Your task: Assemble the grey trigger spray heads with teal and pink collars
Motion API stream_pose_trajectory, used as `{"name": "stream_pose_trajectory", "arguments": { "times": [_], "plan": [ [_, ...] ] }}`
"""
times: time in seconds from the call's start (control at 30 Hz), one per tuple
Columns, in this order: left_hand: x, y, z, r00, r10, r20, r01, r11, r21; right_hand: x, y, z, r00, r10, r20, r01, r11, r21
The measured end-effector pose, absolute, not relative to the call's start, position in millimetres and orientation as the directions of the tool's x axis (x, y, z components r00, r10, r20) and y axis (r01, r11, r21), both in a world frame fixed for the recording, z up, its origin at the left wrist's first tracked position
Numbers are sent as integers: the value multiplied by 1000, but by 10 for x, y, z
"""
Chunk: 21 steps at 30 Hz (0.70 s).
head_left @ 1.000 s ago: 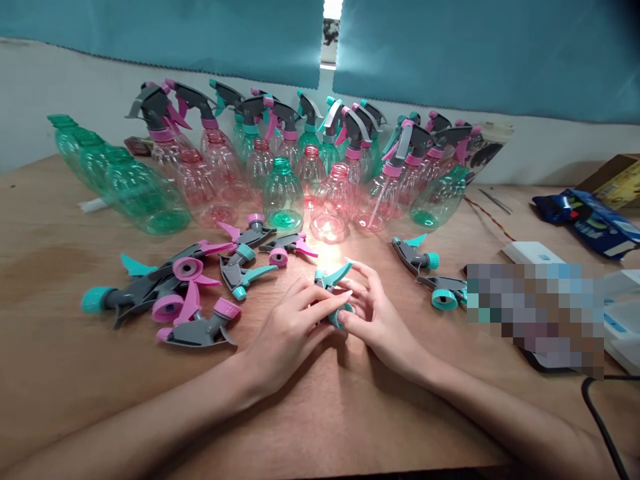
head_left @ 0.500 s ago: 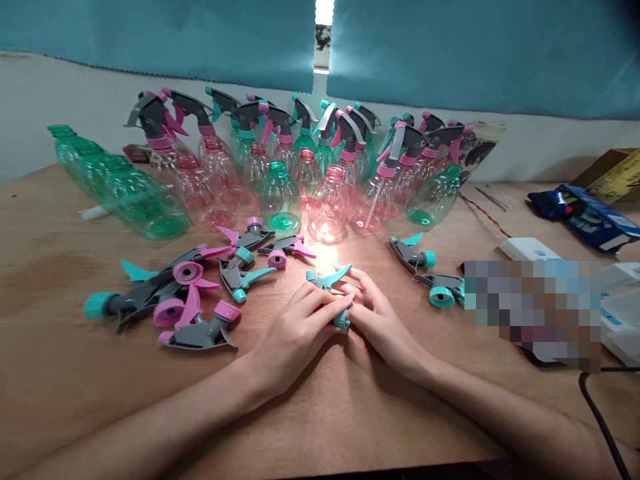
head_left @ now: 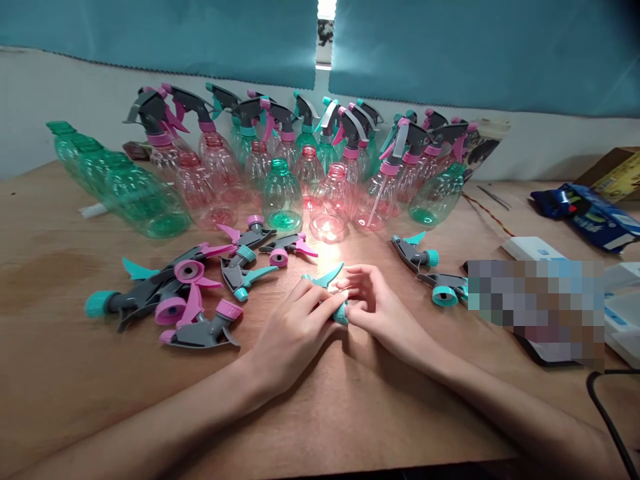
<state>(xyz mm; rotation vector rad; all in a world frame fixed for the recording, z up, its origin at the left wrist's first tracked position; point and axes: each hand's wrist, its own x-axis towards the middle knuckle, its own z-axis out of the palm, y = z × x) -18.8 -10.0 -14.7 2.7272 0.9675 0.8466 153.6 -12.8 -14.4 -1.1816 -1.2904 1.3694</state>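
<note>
My left hand [head_left: 295,327] is wrapped round a grey and teal spray trigger head [head_left: 327,277], whose teal lever points up and right. Its body is mostly hidden under my fingers. My right hand [head_left: 380,310] curls in from the right, its thumb and fingertips at the teal collar [head_left: 341,313] of the same head. Left of my hands lie several loose spray heads, among them a teal one [head_left: 245,270] and a pink one [head_left: 205,327]. To the right are two more teal spray heads, one farther back [head_left: 413,253] and one nearer [head_left: 444,293].
Behind my hands stand clear bottles, green [head_left: 283,200] and pink [head_left: 330,207], several fitted with spray heads. Green bottles [head_left: 145,200] lean at the left. At the right are a blurred-out patch, white devices [head_left: 535,250], a blue packet [head_left: 595,217] and a black cable [head_left: 600,407].
My right hand's fingers have curled and shifted slightly around the teal collar. The held spray head has tilted a little lower and left in my left hand.
</note>
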Motion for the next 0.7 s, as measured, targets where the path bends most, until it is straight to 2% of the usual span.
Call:
{"name": "stream_pose_trajectory", "arguments": {
  "times": [0.07, 0.17, 0.27, 0.5, 0.6, 0.7],
  "plan": [
    [-186, -94, -137, 630, 613, 478, 585, -779, 228, 1552, -151, -131, -85, 995, -47, 233, -27, -972],
    [-184, -87, -128, 623, 626, 469, 639, -753, 156, 1565, -177, -92, -155, 987, 47, 459, 114, -881],
    [-179, -88, -131, 625, 631, 459, 659, -742, 123, 1567, -210, -56, -196, 963, 186, 544, 264, -796],
    [-149, -86, -129, 642, 624, 446, 650, -751, 114, 1552, -280, -42, -256, 907, 334, 683, 414, -602],
    [-152, -77, -124, 632, 634, 445, 651, -746, 139, 1574, -258, -71, -281, 882, 378, 698, 459, -550],
    [-178, -74, -119, 582, 678, 448, 661, -716, 226, 1676, -172, -97, -243, 873, 422, 717, 455, -528]
  ]
}}
